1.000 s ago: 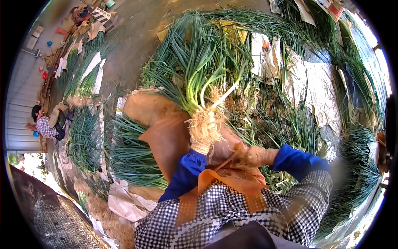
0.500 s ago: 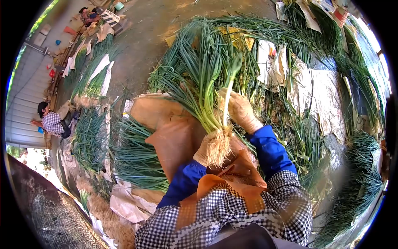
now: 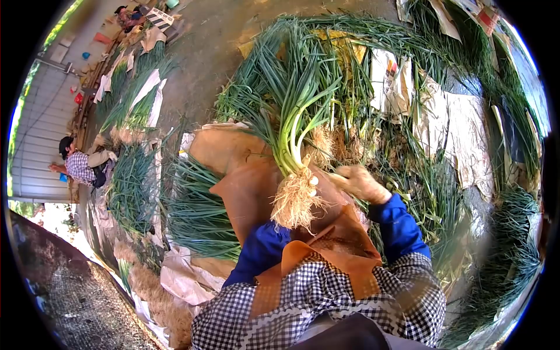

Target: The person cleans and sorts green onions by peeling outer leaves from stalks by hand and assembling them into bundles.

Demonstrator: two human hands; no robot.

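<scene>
Bunch of long-leaved green onions with pale stems and straw-coloured, stringy roots (image 3: 294,137), root end toward the person, over the orange-brown sheet apron (image 3: 248,198). Left hand: hidden by the roots, blue cloth sleeve (image 3: 261,248) below; from where I stand I cannot tell its grip. Right hand (image 3: 363,184): blurred, fingers bent, just beside the roots; whether it pinches anything is unclear. Step in hand, apparently: tidying the bunch; the next move would call for a steady root-end hold
</scene>
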